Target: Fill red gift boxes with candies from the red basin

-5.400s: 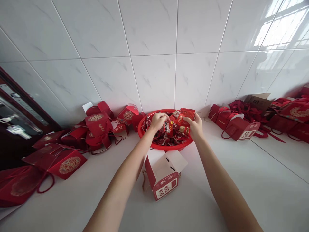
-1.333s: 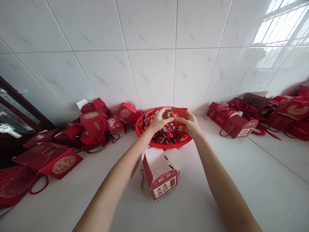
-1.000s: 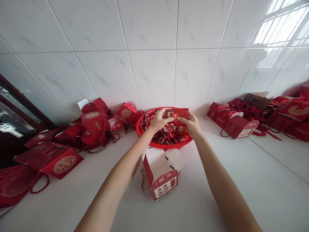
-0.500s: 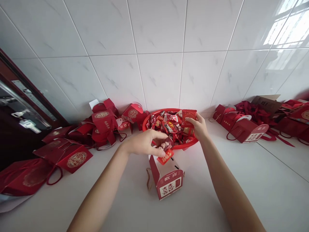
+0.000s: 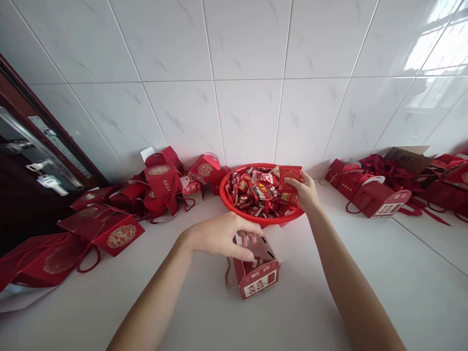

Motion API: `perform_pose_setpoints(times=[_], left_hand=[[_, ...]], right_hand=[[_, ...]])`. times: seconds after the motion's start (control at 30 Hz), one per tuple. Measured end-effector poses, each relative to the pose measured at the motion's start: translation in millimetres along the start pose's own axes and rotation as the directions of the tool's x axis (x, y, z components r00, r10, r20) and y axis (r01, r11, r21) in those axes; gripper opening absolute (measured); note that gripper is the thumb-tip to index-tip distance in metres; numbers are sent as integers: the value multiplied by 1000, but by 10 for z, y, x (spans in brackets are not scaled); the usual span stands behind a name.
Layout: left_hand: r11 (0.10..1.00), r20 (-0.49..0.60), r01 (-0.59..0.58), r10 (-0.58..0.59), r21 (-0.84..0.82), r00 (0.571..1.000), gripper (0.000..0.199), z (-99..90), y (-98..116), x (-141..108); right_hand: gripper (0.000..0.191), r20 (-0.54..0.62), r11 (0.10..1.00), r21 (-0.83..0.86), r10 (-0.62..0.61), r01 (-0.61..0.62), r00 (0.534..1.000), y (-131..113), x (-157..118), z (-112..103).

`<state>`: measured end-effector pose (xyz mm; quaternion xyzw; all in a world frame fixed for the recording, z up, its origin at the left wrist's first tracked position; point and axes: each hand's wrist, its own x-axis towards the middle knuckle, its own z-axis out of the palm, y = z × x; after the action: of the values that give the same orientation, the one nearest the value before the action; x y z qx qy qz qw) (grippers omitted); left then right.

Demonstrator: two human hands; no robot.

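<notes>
A small red gift box [image 5: 260, 282] with white character panels stands with its top open on the white counter. My left hand [image 5: 230, 237] is over its opening, fingers apart and nothing between them; a wrapped candy [image 5: 256, 263] shows partly inside the box. Behind the box sits a red plastic basin [image 5: 231, 207] heaped with wrapped candies [image 5: 261, 190]. At the basin's right rim my right hand [image 5: 305, 190] pinches a red packet [image 5: 290, 174] between thumb and fingers.
Several red gift boxes [image 5: 161, 181] are piled on the left along the wall. More boxes [image 5: 380, 195] and dark red ribbons [image 5: 383, 170] lie on the right. A door with keys [image 5: 53, 184] in its lock is at the far left, and a tiled wall [image 5: 248, 122] rises behind.
My left hand has lowered to the gift box and let go of the wrapped candies it held. My right hand keeps its hold on the red packet. The view has shifted slightly.
</notes>
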<state>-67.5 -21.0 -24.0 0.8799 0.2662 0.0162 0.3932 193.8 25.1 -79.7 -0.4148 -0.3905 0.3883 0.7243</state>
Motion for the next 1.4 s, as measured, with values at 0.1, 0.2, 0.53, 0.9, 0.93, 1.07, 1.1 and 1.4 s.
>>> perform_pose_setpoints(times=[0.1, 0.2, 0.53, 0.9, 0.93, 1.07, 1.1, 1.4], left_hand=[[994, -70, 41, -35, 98, 997, 51, 1, 33, -71], [979, -111, 75, -54, 188, 992, 58, -7, 44, -163], [886, -71, 365, -361, 286, 930, 78, -45, 101, -342], [860, -8, 374, -396, 346, 918, 75, -66, 157, -357], [861, -1, 368, -393, 352, 920, 73, -66, 157, -355], [863, 6, 347, -375, 368, 927, 75, -61, 148, -353], [863, 5, 349, -377, 366, 926, 79, -59, 145, -355], [856, 26, 351, -389, 379, 921, 86, -63, 185, -364]], right_hand=[[31, -4, 1000, 5, -3, 3, 1000, -1, -1, 5], [29, -6, 1000, 12, 3, -2, 1000, 6, 3, 5], [24, 363, 994, -102, 69, -34, 929, -209, -131, 66], [22, 752, 743, -523, 173, 417, 636, -838, -812, 431], [19, 745, 673, -582, 217, 456, 631, -847, -849, 447], [13, 729, 513, -682, 428, 521, 534, -783, -935, 535], [12, 724, 497, -689, 489, 527, 486, -748, -946, 559], [23, 671, 251, -680, 591, 689, 447, -668, -980, 615]])
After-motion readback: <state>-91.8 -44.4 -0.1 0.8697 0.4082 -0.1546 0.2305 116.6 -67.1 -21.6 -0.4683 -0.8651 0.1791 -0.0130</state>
